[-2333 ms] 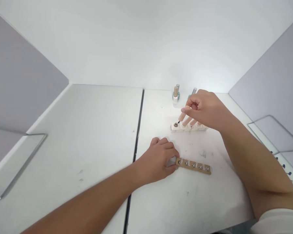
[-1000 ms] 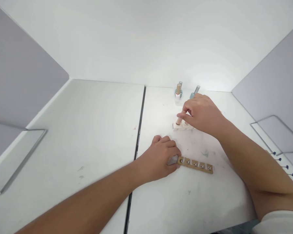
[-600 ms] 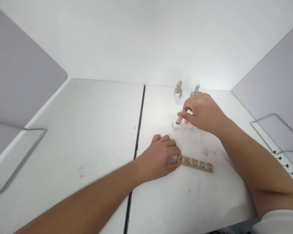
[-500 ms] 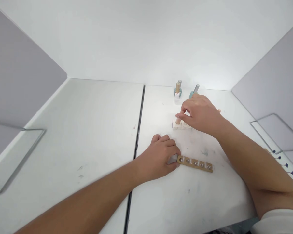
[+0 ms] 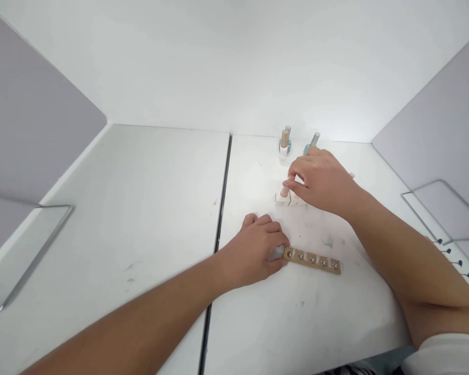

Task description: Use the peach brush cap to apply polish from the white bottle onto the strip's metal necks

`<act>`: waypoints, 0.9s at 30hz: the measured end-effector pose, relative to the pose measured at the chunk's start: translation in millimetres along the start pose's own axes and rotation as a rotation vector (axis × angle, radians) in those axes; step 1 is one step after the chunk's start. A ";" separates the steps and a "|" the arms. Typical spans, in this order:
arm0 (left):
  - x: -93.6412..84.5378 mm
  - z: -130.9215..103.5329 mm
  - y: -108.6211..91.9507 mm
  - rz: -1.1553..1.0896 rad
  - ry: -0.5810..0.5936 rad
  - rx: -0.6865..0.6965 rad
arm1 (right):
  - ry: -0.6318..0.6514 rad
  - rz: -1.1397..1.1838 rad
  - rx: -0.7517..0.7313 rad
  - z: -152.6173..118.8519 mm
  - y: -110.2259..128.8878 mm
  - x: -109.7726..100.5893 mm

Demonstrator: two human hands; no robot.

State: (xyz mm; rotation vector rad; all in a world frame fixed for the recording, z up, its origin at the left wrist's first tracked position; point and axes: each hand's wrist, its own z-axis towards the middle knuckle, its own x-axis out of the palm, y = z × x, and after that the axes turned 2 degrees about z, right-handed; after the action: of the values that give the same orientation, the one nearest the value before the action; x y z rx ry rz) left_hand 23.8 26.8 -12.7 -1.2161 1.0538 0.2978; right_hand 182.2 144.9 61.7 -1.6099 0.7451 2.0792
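My left hand [image 5: 258, 252] rests on the table with thumb and fingers closed on the left end of a narrow tan strip [image 5: 312, 260]. Several round, shiny metal pieces sit in a row along that strip. Farther back, my right hand [image 5: 316, 179] pinches a slim pinkish cap [image 5: 284, 191] between thumb and fingers. The cap stands slightly tilted over a small white square bottle or block [image 5: 282, 200]. A similar white block [image 5: 297, 200] stands right beside it, partly hidden under my right hand.
Behind my right hand stand a white nail polish bottle with a gold cap [image 5: 284, 139] and a blue one with a clear grey cap [image 5: 315, 139]. A dark seam [image 5: 223, 195] splits the white table. Wire frames [image 5: 62, 207] and several dark-tipped sticks [image 5: 459, 263] are at the sides.
The pinkish cap leans a little more, and a dark line now shows between the two white blocks. My left hand and the tan strip hold their place; the view shifts slightly.
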 end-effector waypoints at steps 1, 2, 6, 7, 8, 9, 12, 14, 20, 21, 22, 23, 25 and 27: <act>0.1 -0.2 0.0 0.000 0.000 -0.001 | 0.006 -0.005 0.000 -0.2 0.2 -0.4; 0.1 -0.3 -0.2 0.000 0.000 -0.002 | 0.011 -0.007 0.003 -0.3 0.5 -1.0; -1.2 -0.4 -1.6 0.003 0.005 -0.010 | 0.027 0.008 0.033 -0.6 1.5 -4.6; -1.6 -0.2 -2.0 0.002 0.007 -0.014 | 0.026 0.014 0.039 -0.6 1.5 -5.5; -1.9 -0.1 -2.4 -0.001 0.011 -0.017 | 0.021 0.019 0.043 -0.6 1.4 -6.3; -2.1 0.0 -2.7 -0.002 0.014 -0.021 | 0.014 0.022 0.047 -0.7 1.1 -7.0; -1.7 -0.1 -2.9 0.004 0.020 -0.025 | -0.009 0.026 0.050 -0.9 0.3 -8.4; -0.9 -0.3 -2.4 0.009 0.014 -0.020 | -0.019 0.031 0.047 -1.3 -0.1 -8.6; -0.1 -0.6 -0.9 0.013 0.008 -0.013 | -0.062 0.042 0.061 -2.4 -1.5 -9.2; -0.2 -0.6 -0.9 0.015 0.004 -0.012 | -0.059 0.051 0.066 -2.6 -1.4 -10.1; -0.3 -0.6 -1.0 0.015 0.002 -0.011 | -0.054 0.062 0.073 -2.9 -1.2 -11.4; -0.4 -0.6 -1.2 0.015 0.002 -0.011 | -0.049 0.077 0.084 -3.2 -0.9 -12.9; -0.3 -0.5 -1.7 0.009 0.004 -0.010 | -0.038 0.110 0.109 -4.2 -0.1 -16.0; -0.1 -0.5 -2.1 0.006 0.006 -0.009 | -0.036 0.153 0.130 -5.7 0.3 -18.3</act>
State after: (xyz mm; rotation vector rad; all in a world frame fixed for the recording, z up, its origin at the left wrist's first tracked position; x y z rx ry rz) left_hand 24.9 25.7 -11.3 -1.2226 1.0623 0.3036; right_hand 190.9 141.2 78.3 -1.4827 0.9974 2.1097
